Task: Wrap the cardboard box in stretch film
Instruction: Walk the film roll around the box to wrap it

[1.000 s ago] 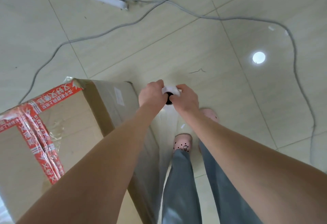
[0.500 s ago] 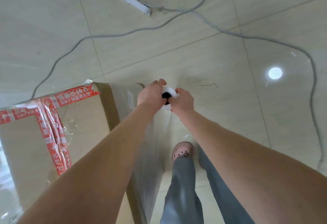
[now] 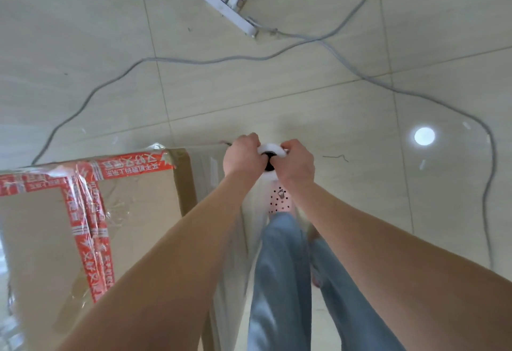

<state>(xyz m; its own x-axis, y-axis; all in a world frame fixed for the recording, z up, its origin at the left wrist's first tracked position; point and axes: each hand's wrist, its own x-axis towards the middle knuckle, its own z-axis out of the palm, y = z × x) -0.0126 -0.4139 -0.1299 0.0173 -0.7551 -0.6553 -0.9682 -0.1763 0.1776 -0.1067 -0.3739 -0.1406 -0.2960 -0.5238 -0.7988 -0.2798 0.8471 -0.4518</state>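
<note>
A large cardboard box [image 3: 138,212] with red printed tape on top fills the lower left, its right side and top corner covered by clear stretch film [image 3: 219,173]. I hold the white stretch film roll [image 3: 273,152] upright just past the box's far right corner. My left hand [image 3: 243,156] grips the roll from the left and my right hand [image 3: 296,165] grips it from the right, fingers curled round its top end. Film runs from the roll down along the box's side.
A white power strip [image 3: 227,12] lies on the tiled floor ahead, with grey cables [image 3: 166,59] looping left and right across the floor. My legs in jeans and a pink shoe [image 3: 279,201] stand beside the box. A ceiling light reflection [image 3: 424,136] shines on the tiles at right.
I have stepped forward along the box's side; the power strip and cables are nearer and my hands with the roll have reached the box's far corner.
</note>
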